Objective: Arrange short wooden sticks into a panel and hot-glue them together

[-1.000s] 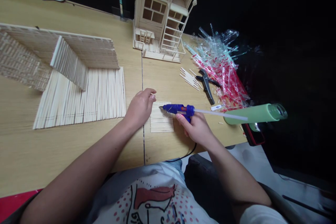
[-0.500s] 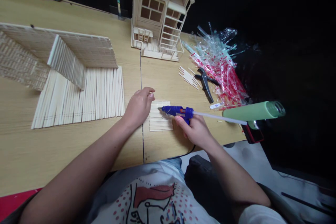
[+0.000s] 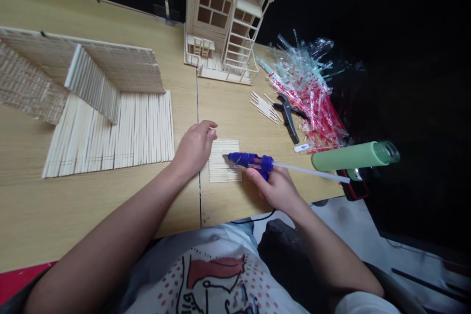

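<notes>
My right hand (image 3: 280, 189) is wrapped round the handle of a blue hot glue gun (image 3: 248, 160), with a long translucent glue stick (image 3: 312, 171) poking out of its rear. The nozzle points left, over a small square panel of thin wooden sticks (image 3: 224, 176) lying flat on the table. At the panel's upper left corner is my left hand (image 3: 195, 149), its thumb and forefinger drawn together. Whatever lies between those fingertips, if anything, is too small to make out.
A stick-built model house (image 3: 217, 24) stands at the back. To the left is a walled stick structure (image 3: 143, 127). On the right lie black cutters (image 3: 289, 117), loose sticks (image 3: 264, 107), crumpled plastic wrappers (image 3: 312, 103), a green bottle (image 3: 346, 158) and a phone (image 3: 356, 190) by the edge.
The glue gun and my right hand have shifted slightly right and down, so the nozzle sits a little lower over the panel. My left hand stays in place.
</notes>
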{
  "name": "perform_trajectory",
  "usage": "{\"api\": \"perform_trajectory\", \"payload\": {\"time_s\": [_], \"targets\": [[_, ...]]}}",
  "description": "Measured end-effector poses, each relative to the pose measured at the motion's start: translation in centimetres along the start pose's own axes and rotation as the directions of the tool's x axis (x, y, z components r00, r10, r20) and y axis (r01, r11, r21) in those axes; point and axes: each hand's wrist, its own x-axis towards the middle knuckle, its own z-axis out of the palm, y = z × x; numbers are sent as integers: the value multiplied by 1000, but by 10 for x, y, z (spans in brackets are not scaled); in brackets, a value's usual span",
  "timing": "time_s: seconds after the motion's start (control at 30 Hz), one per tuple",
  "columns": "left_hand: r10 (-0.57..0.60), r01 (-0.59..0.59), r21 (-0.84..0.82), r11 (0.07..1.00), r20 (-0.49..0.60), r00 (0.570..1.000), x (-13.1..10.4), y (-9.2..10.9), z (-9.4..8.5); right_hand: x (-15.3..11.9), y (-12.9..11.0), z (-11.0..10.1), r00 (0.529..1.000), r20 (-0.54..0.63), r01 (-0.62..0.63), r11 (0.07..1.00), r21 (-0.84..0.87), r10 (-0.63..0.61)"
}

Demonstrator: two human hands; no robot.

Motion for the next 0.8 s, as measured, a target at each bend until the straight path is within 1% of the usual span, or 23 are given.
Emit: {"api": "perform_trajectory", "payload": {"time_s": [0.4, 0.6, 0.8], "targets": [[0, 0, 4, 1000, 1, 1000, 0, 0, 0, -5, -5, -1, 1000, 16, 3, 999, -52, -3], [-1, 1, 3, 1000, -1, 1000, 0, 0, 0, -9, -4, -2, 999, 40, 24, 999, -45, -22], [-2, 2, 4, 1000, -2, 1000, 0, 0, 0, -17, -2, -2, 999, 32, 26, 999, -21, -25]]}}
